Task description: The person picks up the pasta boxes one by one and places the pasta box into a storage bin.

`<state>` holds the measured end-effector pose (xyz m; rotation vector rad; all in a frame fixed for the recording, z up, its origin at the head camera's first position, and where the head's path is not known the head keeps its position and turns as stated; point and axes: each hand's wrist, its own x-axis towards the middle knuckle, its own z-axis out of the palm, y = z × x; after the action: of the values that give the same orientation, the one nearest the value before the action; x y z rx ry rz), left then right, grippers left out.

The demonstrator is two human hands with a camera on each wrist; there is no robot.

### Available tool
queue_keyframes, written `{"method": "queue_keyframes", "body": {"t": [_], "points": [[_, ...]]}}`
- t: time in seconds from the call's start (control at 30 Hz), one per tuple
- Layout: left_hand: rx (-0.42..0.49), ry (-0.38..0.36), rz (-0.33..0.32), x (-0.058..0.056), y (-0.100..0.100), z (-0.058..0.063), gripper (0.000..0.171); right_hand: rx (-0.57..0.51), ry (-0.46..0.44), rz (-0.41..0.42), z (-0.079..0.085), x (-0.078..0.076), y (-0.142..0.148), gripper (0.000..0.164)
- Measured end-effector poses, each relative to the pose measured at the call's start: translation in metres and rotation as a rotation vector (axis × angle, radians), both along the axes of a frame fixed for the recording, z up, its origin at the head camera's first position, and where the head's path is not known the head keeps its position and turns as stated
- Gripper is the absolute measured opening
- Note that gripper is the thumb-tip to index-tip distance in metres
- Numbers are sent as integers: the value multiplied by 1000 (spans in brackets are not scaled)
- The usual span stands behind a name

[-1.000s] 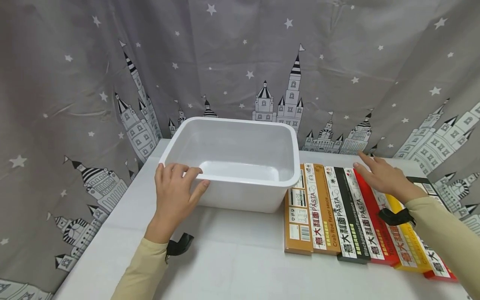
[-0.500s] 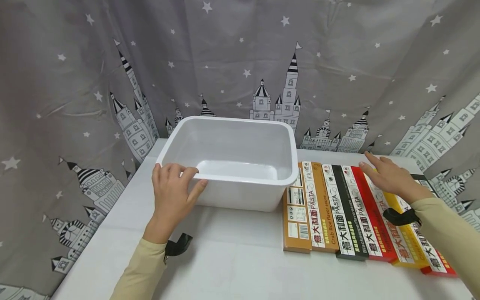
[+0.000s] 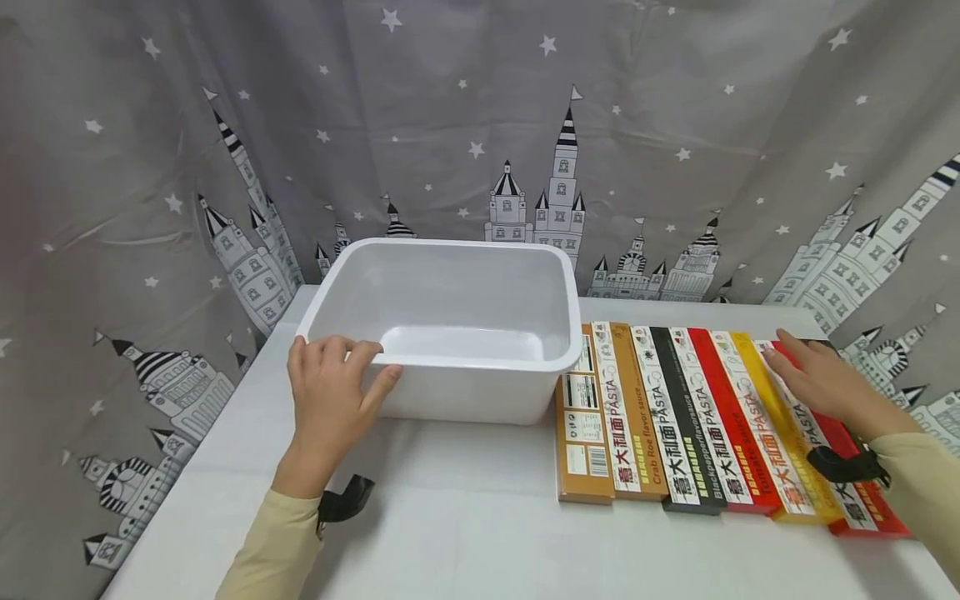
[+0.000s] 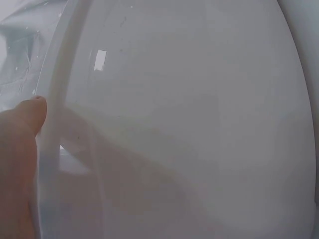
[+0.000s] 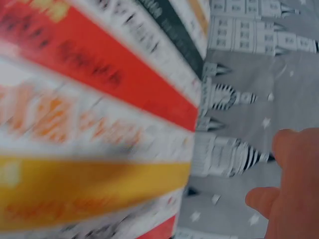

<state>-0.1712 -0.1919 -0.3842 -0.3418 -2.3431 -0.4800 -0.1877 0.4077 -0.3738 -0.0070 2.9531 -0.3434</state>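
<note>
Over the pasta boxes, my uncurled right hand seems poised to pick, needing lowering; my left hand grips the tub.

Wearing a long, plain, pale khaki fabric left sleeve and a matching pale khaki fabric right sleeve, ending at the wrist. Carrying a small, curved, black left wrist piece and a similar curved, black right wrist piece. Can't tell the material. Leaving bare left hand and bare right hand past that.
</note>
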Motion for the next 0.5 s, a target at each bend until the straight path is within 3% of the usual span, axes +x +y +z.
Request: {"method": "queue_keyframes", "body": {"t": [0.5], "points": [[14,41,12,4,-7,-1,84,39,-35,-177,-45,46,50,88]]}}
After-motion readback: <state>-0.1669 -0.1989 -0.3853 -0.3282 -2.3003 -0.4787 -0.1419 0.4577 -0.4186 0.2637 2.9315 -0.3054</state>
